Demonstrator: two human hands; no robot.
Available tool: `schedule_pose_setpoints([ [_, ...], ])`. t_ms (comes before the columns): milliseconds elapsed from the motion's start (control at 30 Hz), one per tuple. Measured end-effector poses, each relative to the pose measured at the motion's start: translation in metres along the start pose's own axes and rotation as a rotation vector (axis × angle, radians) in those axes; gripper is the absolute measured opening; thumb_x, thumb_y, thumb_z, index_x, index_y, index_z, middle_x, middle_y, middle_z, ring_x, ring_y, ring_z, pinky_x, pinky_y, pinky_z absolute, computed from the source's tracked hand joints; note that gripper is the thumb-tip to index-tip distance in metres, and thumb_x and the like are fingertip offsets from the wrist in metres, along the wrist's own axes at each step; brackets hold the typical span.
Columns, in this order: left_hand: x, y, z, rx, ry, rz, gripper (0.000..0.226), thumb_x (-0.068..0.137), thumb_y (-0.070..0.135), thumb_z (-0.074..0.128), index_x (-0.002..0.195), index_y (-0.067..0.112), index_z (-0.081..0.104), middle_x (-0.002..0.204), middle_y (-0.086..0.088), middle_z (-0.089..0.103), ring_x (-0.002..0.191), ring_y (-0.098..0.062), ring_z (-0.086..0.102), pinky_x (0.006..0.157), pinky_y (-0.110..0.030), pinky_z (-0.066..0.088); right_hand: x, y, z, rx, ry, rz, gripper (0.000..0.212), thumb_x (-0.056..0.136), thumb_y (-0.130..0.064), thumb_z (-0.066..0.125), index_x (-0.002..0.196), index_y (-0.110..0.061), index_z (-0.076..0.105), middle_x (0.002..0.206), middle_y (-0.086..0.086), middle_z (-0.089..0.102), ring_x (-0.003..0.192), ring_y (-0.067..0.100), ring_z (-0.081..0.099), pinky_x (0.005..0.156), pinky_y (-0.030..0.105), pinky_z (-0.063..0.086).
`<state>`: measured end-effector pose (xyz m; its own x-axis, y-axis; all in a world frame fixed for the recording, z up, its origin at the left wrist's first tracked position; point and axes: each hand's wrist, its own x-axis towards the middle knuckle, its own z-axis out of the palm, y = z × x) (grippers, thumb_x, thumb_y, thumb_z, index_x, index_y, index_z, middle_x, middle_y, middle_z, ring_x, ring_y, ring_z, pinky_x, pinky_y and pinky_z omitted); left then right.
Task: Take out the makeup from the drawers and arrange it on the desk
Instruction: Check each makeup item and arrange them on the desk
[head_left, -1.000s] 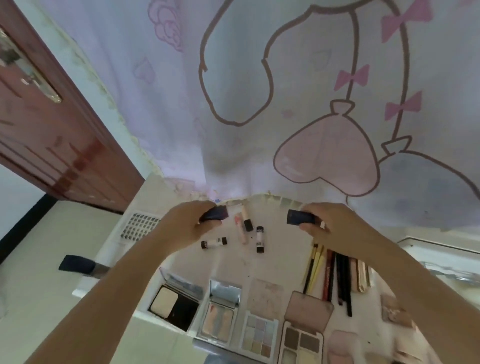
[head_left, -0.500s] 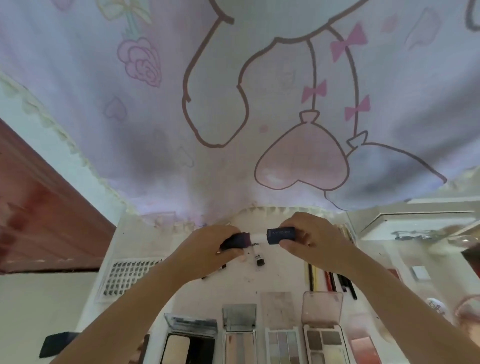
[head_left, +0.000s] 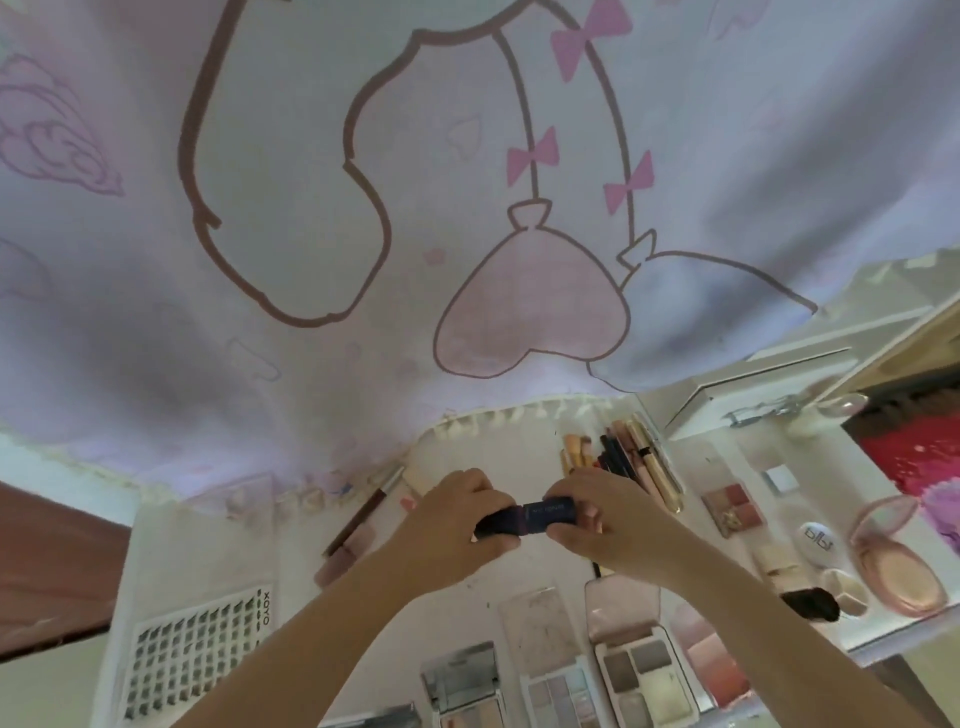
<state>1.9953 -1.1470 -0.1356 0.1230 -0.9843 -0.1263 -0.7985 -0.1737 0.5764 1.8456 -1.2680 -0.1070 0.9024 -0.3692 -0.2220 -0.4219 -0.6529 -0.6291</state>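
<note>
landmark: dark blue lipstick tube, held level above the middle of the white desk
lash tray: far left of the tube, nearer the desk's front edge, rows of dark lashes
pink tubes: left of the tube, lying slanted on the desk, a thin brown pencil beside them
left hand: fingers curled round the tube's left end, thumb under it
tube: both halves meet, cap end on the right with small print, between the two hands, off the desk surface
right hand: fingers curled round the cap end; hands close together, both clamped on the tube
brushes and pencils: just behind the right hand, bundled, near the curtain hem
palettes: in front of the tube along the front edge, several open, lids up
blush palette: right of the tube
round pink compact: far right of the tube, open, near the desk's right edge
curtain: behind everything, pale with heart print
</note>
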Motion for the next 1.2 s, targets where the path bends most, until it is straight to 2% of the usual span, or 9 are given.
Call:
schedule_pose_setpoints([
  [167,0.027,-0.014,0.02,-0.07,-0.04,-0.09,0.016,0.085,0.025,0.055,0.1,0.02,0.06,0.087,0.008,0.044,0.08,-0.01,0.046,0.073,-0.023,0.037,0.004,0.026,0.019,0.178,0.038,0.13,0.054,0.084,-0.024,0.061,0.132,-0.024,0.039,0.103,-0.017,0.046,0.079,-0.003,0.05,0.069,0.003,0.042],
  [267,0.044,-0.03,0.033,-0.117,0.007,-0.143,0.002,0.085,0.02,0.056,0.086,0.019,0.057,0.072,0.009,0.045,0.074,-0.013,0.045,0.063,-0.017,0.034,0.013,0.049,0.026,0.126,0.063,0.2,0.049,0.088,-0.027,0.055,0.134,-0.024,0.038,0.12,-0.011,0.05,0.098,0.0,0.05,0.079,0.002,0.038],
  [400,0.07,-0.049,0.051,-0.255,0.119,-0.263,0.006,0.081,0.012,0.06,0.087,0.013,0.063,0.076,0.001,0.06,0.077,-0.018,0.054,0.06,-0.012,0.032,0.039,0.079,0.04,-0.286,-0.001,0.28,0.051,0.092,-0.033,0.045,0.139,-0.018,0.03,0.145,0.001,0.032,0.135,0.016,0.025,0.11,0.026,0.019],
  [533,0.091,-0.065,0.064,-0.289,0.252,-0.315,0.013,0.078,0.013,0.065,0.089,0.019,0.068,0.077,0.002,0.052,0.075,-0.009,0.046,0.065,-0.019,0.028,0.06,0.094,0.06,-0.485,-0.216,0.293,0.066,0.088,-0.034,0.053,0.142,-0.023,0.017,0.155,0.004,-0.004,0.142,0.026,-0.011,0.114,0.047,-0.001],
  [633,0.1,-0.072,0.074,-0.358,0.286,-0.353,0.033,0.078,0.012,0.062,0.057,0.033,0.047,0.059,0.011,0.041,0.057,-0.004,0.039,0.054,-0.009,0.03,0.063,0.1,0.067,-0.492,-0.22,0.328,0.065,0.085,-0.032,0.057,0.139,-0.022,0.022,0.155,0.005,-0.007,0.142,0.027,-0.009,0.114,0.048,0.005],
  [700,0.106,-0.072,0.08,-0.393,0.299,-0.386,0.038,0.079,0.015,0.062,0.054,0.036,0.043,0.056,0.012,0.044,0.054,-0.004,0.04,0.054,-0.005,0.032,0.063,0.102,0.069,-0.472,-0.198,0.337,0.065,0.084,-0.032,0.059,0.138,-0.022,0.025,0.155,0.004,-0.005,0.142,0.026,-0.006,0.114,0.046,0.008],
  [967,0.127,-0.072,0.088,-0.423,0.254,-0.415,0.004,0.077,0.016,0.064,0.076,0.018,0.061,0.058,0.014,0.049,0.062,-0.011,0.05,0.059,-0.014,0.039,0.061,0.104,0.071,-0.449,-0.196,0.343,0.067,0.086,-0.033,0.056,0.141,-0.022,0.02,0.155,0.003,0.001,0.142,0.026,-0.006,0.115,0.043,0.009],
  [1100,0.114,-0.073,0.079,-0.345,0.206,-0.442,0.036,0.08,0.014,0.063,0.115,0.012,0.057,0.089,0.004,0.054,0.079,-0.014,0.051,0.075,-0.022,0.04,0.061,0.1,0.072,-0.454,-0.218,0.362,0.062,0.088,-0.032,0.053,0.14,-0.021,0.021,0.154,0.005,-0.001,0.142,0.027,-0.009,0.115,0.046,0.005],
  [1200,0.089,-0.075,0.068,-0.211,0.248,-0.407,0.041,0.086,0.016,0.056,0.126,0.015,0.049,0.106,-0.001,0.055,0.084,-0.009,0.048,0.078,-0.019,0.038,0.065,0.089,0.073,-0.467,-0.149,0.328,0.052,0.09,-0.034,0.047,0.137,-0.019,0.03,0.154,0.005,0.006,0.142,0.027,-0.008,0.114,0.046,0.0],
])
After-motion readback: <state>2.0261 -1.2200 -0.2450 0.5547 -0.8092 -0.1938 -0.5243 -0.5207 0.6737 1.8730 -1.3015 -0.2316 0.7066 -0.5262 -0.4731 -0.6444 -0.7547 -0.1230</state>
